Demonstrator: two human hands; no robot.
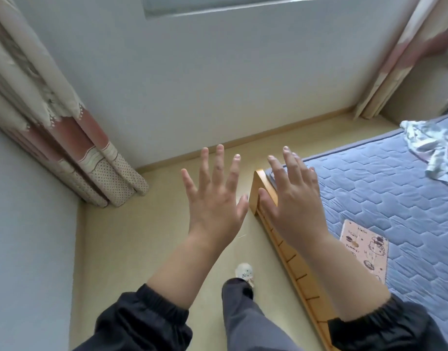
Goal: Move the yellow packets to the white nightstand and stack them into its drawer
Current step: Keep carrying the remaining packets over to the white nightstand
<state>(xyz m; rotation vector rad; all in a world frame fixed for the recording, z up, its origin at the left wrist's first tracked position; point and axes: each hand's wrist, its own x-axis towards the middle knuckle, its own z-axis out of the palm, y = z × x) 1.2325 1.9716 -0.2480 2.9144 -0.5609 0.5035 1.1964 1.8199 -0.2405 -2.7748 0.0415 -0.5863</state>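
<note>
Hovering spread: left hand (214, 202) | right hand (295, 201) | bed frame (297, 272) corner partly hidden

Left hand (215, 198) and right hand (294, 198) raised side by side, fingers spread, empty.

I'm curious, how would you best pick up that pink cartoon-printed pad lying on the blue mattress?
Probably by its edge facing the wooden bed frame, coming from that floor side with the right hand. The pink pad lies flat and looks thin, so there is no side to wrap. The soft mattress should give enough for fingers to slip under, thumb on top.
</note>
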